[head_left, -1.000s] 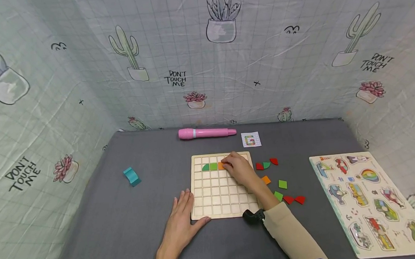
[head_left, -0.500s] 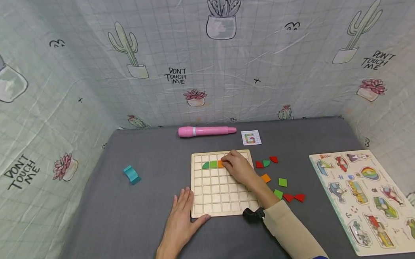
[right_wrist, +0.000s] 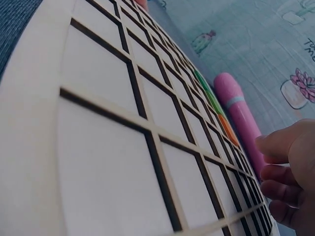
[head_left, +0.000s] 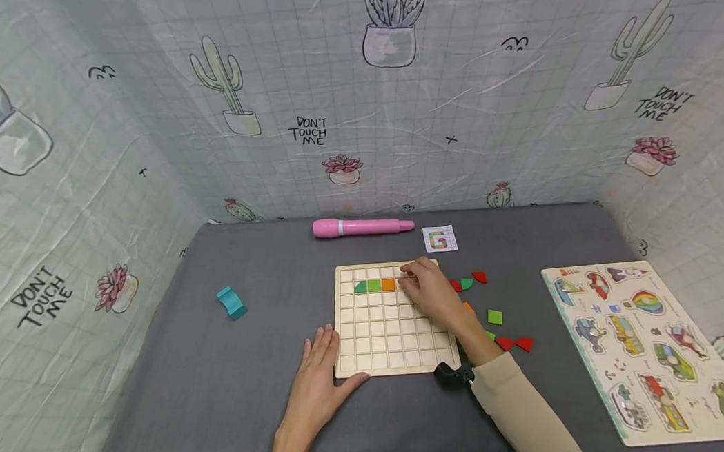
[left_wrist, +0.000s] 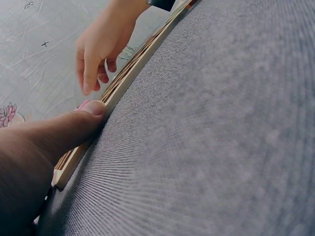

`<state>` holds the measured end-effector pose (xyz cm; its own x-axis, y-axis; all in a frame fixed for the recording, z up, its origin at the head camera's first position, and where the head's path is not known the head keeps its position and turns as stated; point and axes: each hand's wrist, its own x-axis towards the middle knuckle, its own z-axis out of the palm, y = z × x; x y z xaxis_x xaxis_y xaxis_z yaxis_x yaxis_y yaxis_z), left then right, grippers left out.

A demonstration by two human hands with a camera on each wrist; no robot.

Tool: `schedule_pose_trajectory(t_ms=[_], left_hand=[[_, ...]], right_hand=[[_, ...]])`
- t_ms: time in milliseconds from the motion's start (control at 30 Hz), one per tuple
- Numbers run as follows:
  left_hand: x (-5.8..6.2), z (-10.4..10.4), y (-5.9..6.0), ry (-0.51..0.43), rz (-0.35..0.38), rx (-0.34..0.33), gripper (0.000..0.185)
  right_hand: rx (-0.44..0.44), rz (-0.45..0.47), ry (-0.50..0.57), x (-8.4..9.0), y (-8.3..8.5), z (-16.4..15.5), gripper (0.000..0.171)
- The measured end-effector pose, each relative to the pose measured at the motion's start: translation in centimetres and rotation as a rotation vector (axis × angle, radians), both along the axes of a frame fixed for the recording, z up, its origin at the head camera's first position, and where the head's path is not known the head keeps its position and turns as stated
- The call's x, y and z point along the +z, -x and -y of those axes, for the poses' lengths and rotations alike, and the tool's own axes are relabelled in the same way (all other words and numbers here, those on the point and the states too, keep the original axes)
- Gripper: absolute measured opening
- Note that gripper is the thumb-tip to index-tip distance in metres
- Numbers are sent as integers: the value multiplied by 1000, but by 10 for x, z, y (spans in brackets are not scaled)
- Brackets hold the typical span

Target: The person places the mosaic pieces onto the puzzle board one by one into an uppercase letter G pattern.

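Note:
A wooden grid board [head_left: 393, 335] lies on the grey table. In its second row lie a green quarter-round tile [head_left: 360, 287], a green square [head_left: 374, 285] and an orange square [head_left: 388, 284]. My right hand [head_left: 411, 278] hovers just right of the orange square with loosely curled fingers [right_wrist: 283, 172] that hold nothing I can see. In the left wrist view the right hand [left_wrist: 101, 46] hangs over the board's edge [left_wrist: 133, 69]. My left hand [head_left: 323, 366] lies flat on the table, its thumb [left_wrist: 78, 120] against the board's front left corner.
Loose red, green and orange tiles [head_left: 495, 317] lie right of the board. A pink pen [head_left: 362, 227] and a small pattern card [head_left: 440, 238] sit behind it. A teal block [head_left: 230, 302] is at the left and a picture puzzle board [head_left: 649, 347] at the right.
My right hand has moved right, off the orange square, which now shows whole in the row. The left hand has stayed put.

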<state>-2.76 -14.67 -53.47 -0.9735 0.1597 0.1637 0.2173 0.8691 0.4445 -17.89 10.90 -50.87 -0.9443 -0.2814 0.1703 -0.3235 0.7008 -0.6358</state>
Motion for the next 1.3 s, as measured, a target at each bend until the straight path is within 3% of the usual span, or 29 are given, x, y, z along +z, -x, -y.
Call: schedule_pose_trajectory(t_ms=[367,733,1300], left_hand=[[3,1,1,-1,13,-2,96],[5,1,2,-4,4,-5,97],[5,1,0,-19,6,-5,96]], right_hand=[[-103,45,32,3,-5,-24,33],[-169,-14,30,-1,-14,-53,33],[-279,1,-44,-13,-28,-89,36]])
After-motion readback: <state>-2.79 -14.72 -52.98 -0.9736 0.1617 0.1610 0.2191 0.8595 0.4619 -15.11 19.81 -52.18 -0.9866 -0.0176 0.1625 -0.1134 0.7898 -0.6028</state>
